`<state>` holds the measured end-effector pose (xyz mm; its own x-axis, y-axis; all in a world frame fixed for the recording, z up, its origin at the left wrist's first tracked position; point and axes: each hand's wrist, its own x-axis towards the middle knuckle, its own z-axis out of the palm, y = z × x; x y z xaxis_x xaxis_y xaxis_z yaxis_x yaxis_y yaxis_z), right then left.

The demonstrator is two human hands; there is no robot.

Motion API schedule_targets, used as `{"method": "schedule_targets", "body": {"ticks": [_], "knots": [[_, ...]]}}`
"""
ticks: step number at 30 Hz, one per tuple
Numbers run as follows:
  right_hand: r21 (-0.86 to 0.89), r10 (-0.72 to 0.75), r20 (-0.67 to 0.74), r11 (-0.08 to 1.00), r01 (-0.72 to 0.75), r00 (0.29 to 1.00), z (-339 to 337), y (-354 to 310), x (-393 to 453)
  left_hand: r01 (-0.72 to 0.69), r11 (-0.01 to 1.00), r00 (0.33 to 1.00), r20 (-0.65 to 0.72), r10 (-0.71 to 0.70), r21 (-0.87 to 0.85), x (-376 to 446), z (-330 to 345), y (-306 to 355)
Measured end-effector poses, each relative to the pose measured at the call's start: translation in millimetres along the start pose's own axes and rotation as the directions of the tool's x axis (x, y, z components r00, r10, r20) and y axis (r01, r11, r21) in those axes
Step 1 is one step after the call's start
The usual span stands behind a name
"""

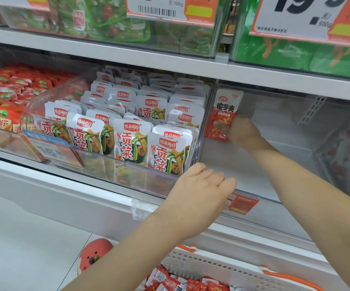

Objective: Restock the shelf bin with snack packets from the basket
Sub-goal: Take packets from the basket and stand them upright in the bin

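A clear plastic shelf bin (274, 198) on the middle shelf holds a single red and white snack packet (225, 110), standing upright against the bin's left wall. My right hand (242, 131) reaches inside the bin and grips the lower part of that packet. My left hand (201, 190) rests on the bin's front rim with its fingers curled over the edge. A white perforated basket (209, 263) with orange handles sits low at the bottom, holding several red snack packets (169, 280).
To the left, a neighbouring clear bin (128, 171) is packed with white packets, and further left are red packets (6, 95). The upper shelf (128, 53) carries bins with green packets and price cards. A red plush toy (94, 255) lies on the floor.
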<state>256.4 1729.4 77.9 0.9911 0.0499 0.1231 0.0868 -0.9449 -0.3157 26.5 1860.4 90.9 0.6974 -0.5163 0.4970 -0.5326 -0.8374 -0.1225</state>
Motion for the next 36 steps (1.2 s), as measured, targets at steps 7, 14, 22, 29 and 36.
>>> {"method": "schedule_targets", "body": {"ticks": [7,14,22,29,36], "knots": [[0.121,0.034,0.019,0.992,-0.036,0.999,-9.5,0.0,-3.6,0.006,1.0,1.0,0.001,-0.006,-0.004,0.4,-0.2,0.0],[0.24,0.198,0.245,0.936,-0.257,0.949,-50.3,-13.4,-30.8,0.009,1.0,1.0,-0.023,-0.01,-0.028,-0.4,-0.3,1.4],[0.383,-0.231,-0.435,0.827,0.411,0.87,-95.0,-14.6,-191.4,0.013,0.993,0.983,-0.182,-0.034,-0.118,-30.9,-14.0,12.0],[0.394,-0.531,-0.207,0.723,0.567,0.822,5.8,36.1,-316.3,-0.194,0.976,0.975,0.092,0.203,-0.099,-96.7,39.7,73.9],[0.251,-0.13,0.49,0.968,0.003,0.862,136.5,102.1,-398.1,0.229,0.973,0.411,0.906,-0.096,-0.001,-207.2,100.5,90.0]]}}
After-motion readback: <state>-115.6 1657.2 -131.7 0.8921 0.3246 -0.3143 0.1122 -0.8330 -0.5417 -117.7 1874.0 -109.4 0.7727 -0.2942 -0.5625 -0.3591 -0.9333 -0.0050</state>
